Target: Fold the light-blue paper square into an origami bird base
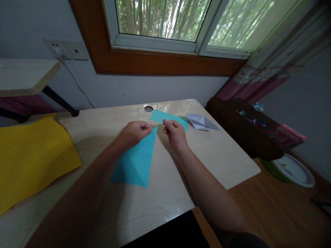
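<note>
A sheet of light-blue paper (137, 163) with visible crease lines hangs at a slant over the table, its upper corner at the fingertips of my left hand (136, 132). That hand is closed in a pinch on the paper and covers part of its left edge. Just right of the corner, my right hand (176, 133) has its thumb and fingers pressed together; whatever may be between them is too small to make out. Behind the right hand lies a light-blue paper strip (165, 116), partly hidden by it. A folded white paper (202, 122) lies to the strip's right.
A large yellow sheet (33, 155) covers the left of the pale wooden table (207, 158). A raised shelf (26, 75) stands behind it. The table has a round hole (148, 109) near the wall. To the right are a dark cabinet (240, 127) and a white-rimmed basin (294, 172).
</note>
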Tool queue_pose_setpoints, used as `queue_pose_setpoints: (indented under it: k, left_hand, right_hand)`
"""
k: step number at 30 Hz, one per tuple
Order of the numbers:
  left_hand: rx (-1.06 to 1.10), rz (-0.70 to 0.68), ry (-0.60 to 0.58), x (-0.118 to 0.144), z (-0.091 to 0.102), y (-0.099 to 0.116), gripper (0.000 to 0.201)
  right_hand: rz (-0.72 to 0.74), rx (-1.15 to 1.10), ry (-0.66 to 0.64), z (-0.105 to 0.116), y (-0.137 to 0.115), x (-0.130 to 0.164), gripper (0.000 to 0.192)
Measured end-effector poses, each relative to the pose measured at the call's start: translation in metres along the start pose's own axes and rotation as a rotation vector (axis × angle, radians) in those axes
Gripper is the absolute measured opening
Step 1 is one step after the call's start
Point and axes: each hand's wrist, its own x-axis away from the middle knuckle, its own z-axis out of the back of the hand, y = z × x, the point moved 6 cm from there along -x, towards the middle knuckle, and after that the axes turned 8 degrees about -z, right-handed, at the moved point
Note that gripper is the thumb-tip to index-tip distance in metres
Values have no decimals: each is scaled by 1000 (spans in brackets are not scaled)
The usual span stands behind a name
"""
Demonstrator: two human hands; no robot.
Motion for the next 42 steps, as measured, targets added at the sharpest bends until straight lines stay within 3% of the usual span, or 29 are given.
queue_pose_setpoints:
  k: [9, 20, 26, 32, 42]
  left_hand:
    - [36, 18, 20, 1, 1, 3, 32]
    - [75, 16, 52, 0, 3, 0, 30]
    - [126, 0, 112, 0, 1, -3, 26]
    - [119, -82, 190, 3, 3, 8, 19]
    - [46, -81, 240, 4, 5, 17, 17]
  right_hand:
    - [-147, -8, -254, -26, 12, 11, 26]
    - [-155, -98, -223, -25, 8, 12, 26]
    - [-70, 10, -192, -25, 5, 11, 23]
    - [-41, 77, -192, -25, 2, 13, 24]
    - [0, 90, -185, -22, 2, 11, 21]
